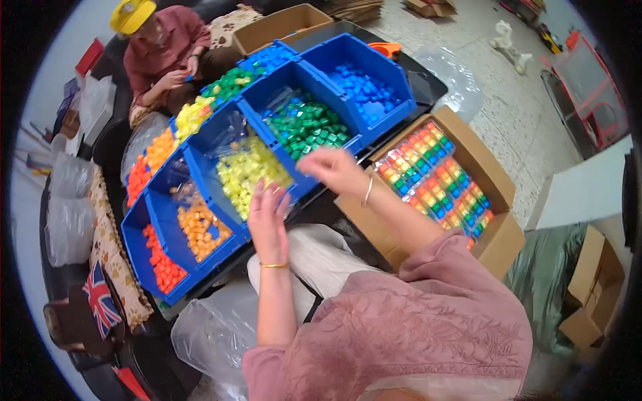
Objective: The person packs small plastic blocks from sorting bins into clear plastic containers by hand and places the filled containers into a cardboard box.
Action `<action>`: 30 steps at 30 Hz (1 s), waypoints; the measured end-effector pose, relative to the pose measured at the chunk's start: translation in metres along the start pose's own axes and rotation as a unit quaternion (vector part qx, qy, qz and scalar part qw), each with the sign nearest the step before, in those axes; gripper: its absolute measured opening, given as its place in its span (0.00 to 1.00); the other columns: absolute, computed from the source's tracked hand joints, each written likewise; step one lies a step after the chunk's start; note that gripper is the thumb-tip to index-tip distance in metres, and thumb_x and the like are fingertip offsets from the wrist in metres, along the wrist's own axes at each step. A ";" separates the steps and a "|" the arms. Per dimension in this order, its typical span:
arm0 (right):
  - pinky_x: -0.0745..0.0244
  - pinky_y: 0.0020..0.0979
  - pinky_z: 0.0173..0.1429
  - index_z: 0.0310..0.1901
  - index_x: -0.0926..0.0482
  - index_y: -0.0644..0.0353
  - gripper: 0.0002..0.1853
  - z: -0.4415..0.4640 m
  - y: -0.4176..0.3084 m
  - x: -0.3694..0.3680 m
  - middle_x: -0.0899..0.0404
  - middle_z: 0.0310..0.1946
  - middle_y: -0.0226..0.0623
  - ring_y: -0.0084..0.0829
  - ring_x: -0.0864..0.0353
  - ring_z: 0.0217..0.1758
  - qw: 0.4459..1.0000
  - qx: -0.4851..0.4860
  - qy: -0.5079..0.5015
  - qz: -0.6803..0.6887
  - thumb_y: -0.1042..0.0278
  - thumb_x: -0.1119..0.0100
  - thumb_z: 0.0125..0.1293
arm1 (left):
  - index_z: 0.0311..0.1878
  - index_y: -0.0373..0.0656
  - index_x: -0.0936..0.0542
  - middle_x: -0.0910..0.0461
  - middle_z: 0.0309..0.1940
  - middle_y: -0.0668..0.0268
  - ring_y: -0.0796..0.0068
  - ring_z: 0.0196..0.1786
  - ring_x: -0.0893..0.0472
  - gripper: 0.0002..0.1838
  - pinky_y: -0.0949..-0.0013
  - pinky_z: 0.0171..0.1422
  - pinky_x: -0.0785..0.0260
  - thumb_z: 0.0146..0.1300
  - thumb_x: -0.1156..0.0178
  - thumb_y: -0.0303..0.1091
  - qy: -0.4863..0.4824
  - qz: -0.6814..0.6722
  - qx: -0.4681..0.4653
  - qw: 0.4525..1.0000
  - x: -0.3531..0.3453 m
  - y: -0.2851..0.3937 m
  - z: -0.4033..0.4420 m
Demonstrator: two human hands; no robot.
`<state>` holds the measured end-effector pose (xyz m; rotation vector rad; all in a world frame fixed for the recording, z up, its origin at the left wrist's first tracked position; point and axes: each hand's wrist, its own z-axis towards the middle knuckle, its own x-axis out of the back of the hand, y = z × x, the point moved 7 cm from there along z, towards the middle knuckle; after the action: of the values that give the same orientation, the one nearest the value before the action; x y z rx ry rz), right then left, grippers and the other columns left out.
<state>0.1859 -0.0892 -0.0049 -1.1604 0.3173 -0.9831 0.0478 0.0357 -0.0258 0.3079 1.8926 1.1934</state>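
Blue plastic bin of small yellow cubes sits mid-row on a black table, between bins of green cubes and orange cubes. Left hand over its front edge, fingers half spread; right hand by the green bin's front, fingers curled. Can't tell if either grips a cube. Both hands partly block the bin fronts. Brown cardboard box with packed multicolour rows at right. Person in yellow cap across the table. Speckled floor, paw-print cloth at left. Yellow bin's long axis runs front to back, low open end toward the wearer.
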 end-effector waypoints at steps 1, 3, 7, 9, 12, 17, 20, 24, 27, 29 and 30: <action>0.25 0.30 0.40 0.38 0.16 0.58 0.07 0.010 0.011 0.033 0.18 0.31 0.34 0.29 0.19 0.34 0.993 0.003 0.086 -0.086 0.67 0.41 0.64 | 0.66 0.40 0.34 0.26 0.54 0.59 0.68 0.51 0.23 0.24 0.65 0.56 0.29 0.69 0.46 0.34 0.016 -0.034 0.027 0.999 0.008 -0.002 0.000; 0.24 0.34 0.43 0.38 0.16 0.57 0.07 0.030 0.051 0.103 0.17 0.36 0.38 0.37 0.18 0.39 0.940 -0.034 0.203 -0.271 0.68 0.41 0.62 | 0.67 0.44 0.34 0.26 0.54 0.61 0.68 0.48 0.22 0.24 0.61 0.55 0.28 0.72 0.52 0.42 0.013 -0.085 0.059 0.995 0.028 -0.008 -0.004; 0.24 0.40 0.50 0.42 0.16 0.54 0.10 0.060 0.135 0.163 0.18 0.46 0.43 0.43 0.19 0.49 0.846 -0.234 0.093 -0.469 0.68 0.41 0.59 | 0.68 0.47 0.37 0.24 0.53 0.58 0.66 0.48 0.22 0.24 0.61 0.55 0.29 0.73 0.55 0.42 -0.071 -0.224 0.114 0.965 0.037 -0.023 -0.015; 0.25 0.41 0.55 0.44 0.16 0.51 0.12 0.065 0.159 0.149 0.19 0.48 0.44 0.42 0.20 0.52 0.777 -0.305 -0.100 -0.542 0.68 0.41 0.57 | 0.68 0.46 0.37 0.24 0.53 0.58 0.66 0.48 0.22 0.24 0.61 0.54 0.29 0.73 0.56 0.42 -0.060 -0.219 0.118 0.967 0.033 -0.029 -0.019; 0.27 0.42 0.58 0.46 0.17 0.49 0.14 0.072 0.177 0.141 0.19 0.48 0.44 0.42 0.21 0.54 0.787 -0.306 -0.111 -0.524 0.68 0.40 0.57 | 0.68 0.46 0.36 0.24 0.52 0.60 0.68 0.48 0.22 0.23 0.63 0.54 0.29 0.73 0.56 0.41 -0.043 -0.218 0.123 0.967 0.025 -0.039 -0.028; 0.23 0.36 0.49 0.39 0.16 0.58 0.10 0.067 0.207 0.152 0.16 0.36 0.45 0.40 0.17 0.42 0.887 -0.233 -0.077 -0.391 0.68 0.34 0.54 | 0.68 0.47 0.36 0.25 0.51 0.61 0.71 0.48 0.24 0.22 0.63 0.58 0.32 0.73 0.55 0.39 -0.085 -0.218 0.142 0.962 0.009 -0.057 -0.032; 0.23 0.32 0.43 0.39 0.17 0.60 0.11 0.059 0.166 0.166 0.16 0.33 0.39 0.34 0.17 0.37 0.908 -0.128 0.096 -0.388 0.68 0.33 0.54 | 0.67 0.47 0.35 0.25 0.50 0.61 0.71 0.49 0.25 0.21 0.62 0.58 0.31 0.73 0.55 0.38 -0.071 -0.203 0.154 0.964 -0.001 -0.062 -0.031; 0.28 0.24 0.36 0.37 0.19 0.57 0.11 0.030 0.047 0.109 0.22 0.29 0.30 0.19 0.25 0.31 0.986 -0.082 0.143 0.025 0.63 0.31 0.54 | 0.67 0.47 0.36 0.25 0.50 0.60 0.69 0.49 0.25 0.20 0.60 0.58 0.31 0.73 0.55 0.37 -0.092 -0.220 0.156 0.959 -0.008 -0.073 -0.022; 0.27 0.24 0.40 0.39 0.21 0.60 0.10 -0.012 -0.017 0.027 0.25 0.34 0.32 0.22 0.25 0.35 0.997 -0.043 0.012 -0.067 0.69 0.33 0.56 | 0.68 0.47 0.39 0.28 0.55 0.60 0.66 0.53 0.26 0.22 0.58 0.62 0.34 0.74 0.57 0.40 -0.133 -0.241 0.162 0.948 -0.020 -0.083 -0.015; 0.27 0.26 0.40 0.39 0.20 0.60 0.10 -0.034 -0.023 -0.007 0.26 0.34 0.34 0.26 0.25 0.35 0.996 -0.013 -0.044 -0.077 0.68 0.33 0.55 | 0.69 0.47 0.40 0.29 0.56 0.60 0.67 0.54 0.27 0.23 0.58 0.63 0.35 0.74 0.57 0.41 -0.114 -0.240 0.161 0.950 -0.027 -0.077 -0.013; 0.28 0.28 0.41 0.38 0.19 0.60 0.10 -0.038 -0.023 -0.016 0.27 0.33 0.34 0.28 0.24 0.35 0.995 0.022 -0.049 -0.079 0.68 0.33 0.55 | 0.70 0.46 0.41 0.30 0.57 0.60 0.67 0.55 0.28 0.24 0.58 0.63 0.35 0.74 0.57 0.41 -0.096 -0.237 0.161 0.953 -0.026 -0.075 -0.013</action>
<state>0.1402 -0.1013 -0.0048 -1.2023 0.1271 -1.0616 0.0704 -0.0263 -0.0715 0.1228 1.8447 0.5163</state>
